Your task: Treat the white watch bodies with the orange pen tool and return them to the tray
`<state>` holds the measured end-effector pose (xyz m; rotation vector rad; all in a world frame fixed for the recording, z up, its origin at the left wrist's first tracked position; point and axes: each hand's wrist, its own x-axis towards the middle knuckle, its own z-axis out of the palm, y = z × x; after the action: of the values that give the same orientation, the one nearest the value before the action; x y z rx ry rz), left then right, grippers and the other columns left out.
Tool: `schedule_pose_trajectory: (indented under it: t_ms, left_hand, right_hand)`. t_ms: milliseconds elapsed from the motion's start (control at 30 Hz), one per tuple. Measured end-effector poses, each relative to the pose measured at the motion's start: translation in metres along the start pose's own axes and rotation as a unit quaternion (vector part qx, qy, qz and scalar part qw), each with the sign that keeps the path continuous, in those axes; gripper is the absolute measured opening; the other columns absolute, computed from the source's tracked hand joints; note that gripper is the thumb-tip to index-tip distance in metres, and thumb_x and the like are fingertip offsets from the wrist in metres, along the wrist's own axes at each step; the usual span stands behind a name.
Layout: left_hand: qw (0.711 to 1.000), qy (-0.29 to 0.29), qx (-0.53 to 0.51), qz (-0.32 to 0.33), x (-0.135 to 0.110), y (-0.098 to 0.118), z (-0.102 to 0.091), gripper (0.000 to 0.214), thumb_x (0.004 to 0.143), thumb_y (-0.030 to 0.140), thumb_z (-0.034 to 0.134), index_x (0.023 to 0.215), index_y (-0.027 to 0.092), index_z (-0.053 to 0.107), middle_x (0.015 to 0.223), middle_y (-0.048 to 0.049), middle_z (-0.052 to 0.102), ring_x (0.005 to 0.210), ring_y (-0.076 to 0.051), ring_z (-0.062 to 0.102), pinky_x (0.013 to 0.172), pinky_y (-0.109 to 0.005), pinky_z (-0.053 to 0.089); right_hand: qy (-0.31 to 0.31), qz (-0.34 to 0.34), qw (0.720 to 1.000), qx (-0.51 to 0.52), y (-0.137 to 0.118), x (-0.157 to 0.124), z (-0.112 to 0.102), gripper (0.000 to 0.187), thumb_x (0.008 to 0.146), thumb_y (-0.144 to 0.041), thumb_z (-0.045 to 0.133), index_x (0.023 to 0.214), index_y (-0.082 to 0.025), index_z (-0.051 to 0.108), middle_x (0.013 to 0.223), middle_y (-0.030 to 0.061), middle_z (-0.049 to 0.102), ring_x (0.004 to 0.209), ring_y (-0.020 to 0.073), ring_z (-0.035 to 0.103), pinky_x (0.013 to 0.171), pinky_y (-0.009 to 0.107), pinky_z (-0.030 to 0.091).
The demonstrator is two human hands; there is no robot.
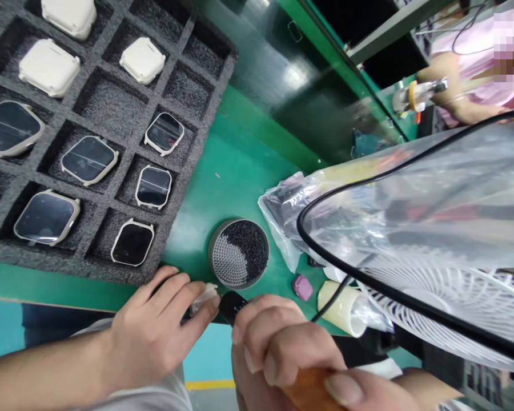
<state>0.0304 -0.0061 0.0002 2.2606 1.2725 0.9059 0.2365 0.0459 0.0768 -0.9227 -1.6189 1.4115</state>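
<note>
My left hand (167,319) is closed on a pale smartwatch case (203,298) at the bench's front edge; fingers hide most of it. My right hand (282,348) wraps round what looks like an electric screwdriver (310,391), with an orange-brown handle and a black, white-marked nose. That nose points at the watch case; the tip cannot be made out. Just beyond both hands stands a round dish (212,251) with a dotted grey floor, partly covered by tiny black pieces like screws. To the left lies a dark foam tray (171,222) with smartwatches (132,242) in its compartments.
Right of the dish are a small mauve block (302,287), a pale yellow roll (340,308) and a clear plastic bag (346,211). A black cable (368,279) arches across a white fan (437,302). A person in pink (471,63) sits beyond the green bench (223,165).
</note>
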Motion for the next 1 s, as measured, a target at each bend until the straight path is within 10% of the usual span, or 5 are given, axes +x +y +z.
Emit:
schedule_pose_trajectory:
  t_ms: [100,267,467,633,1000]
  left_hand:
    - [1.0,0.009,0.004,0.005,0.0,-0.001,0.001,0.023,0.097,0.022,0.071,0.119,0.026,0.078,0.115,-0.0021,0.076,0.108,-0.023,0.065,0.11,-0.045,0.046]
    - [0.999,0.009,0.027,0.037,-0.001,-0.005,-0.001,0.03,0.096,0.023,0.074,0.126,0.022,0.077,0.124,-0.0055,0.076,0.114,-0.026,0.065,0.114,-0.048,0.045]
    - [0.997,-0.006,0.008,0.076,-0.006,-0.008,-0.002,0.038,0.099,0.012,0.05,0.129,0.014,0.075,0.143,-0.0098,0.07,0.125,-0.03,0.064,0.118,-0.054,0.042]
    - [0.998,0.014,0.036,0.041,-0.005,-0.005,0.0,0.031,0.099,0.03,0.072,0.125,0.016,0.075,0.13,-0.0096,0.075,0.121,-0.028,0.065,0.12,-0.051,0.043]
    - [0.998,-0.018,0.001,0.054,-0.006,-0.007,-0.005,0.036,0.096,0.015,0.057,0.128,0.015,0.075,0.144,-0.0103,0.069,0.13,-0.032,0.062,0.121,-0.055,0.04]
  right_hand:
    - [-0.021,-0.026,0.999,0.005,0.004,0.003,0.008,0.034,0.104,-0.053,0.042,0.113,-0.033,0.068,0.068,-0.0043,0.064,0.062,0.0187,0.067,0.06,0.04,0.06]
    - [0.26,-0.152,0.953,-0.015,-0.003,0.002,0.032,0.029,0.103,-0.047,0.048,0.121,-0.029,0.061,0.082,-0.0058,0.062,0.059,0.0123,0.062,0.053,0.035,0.057]
    - [0.378,-0.062,0.923,-0.026,-0.017,0.01,0.045,0.043,0.1,-0.066,0.049,0.111,-0.028,0.065,0.08,-0.0032,0.062,0.064,0.0157,0.058,0.06,0.039,0.055]
    - [0.379,-0.062,0.923,-0.021,-0.017,0.014,0.044,0.043,0.095,-0.068,0.058,0.108,-0.027,0.066,0.08,-0.003,0.061,0.064,0.0157,0.057,0.059,0.039,0.053]
    - [0.385,-0.059,0.921,-0.024,-0.011,0.013,0.044,0.044,0.096,-0.068,0.057,0.111,-0.027,0.065,0.081,-0.0034,0.062,0.063,0.0163,0.057,0.058,0.04,0.054]
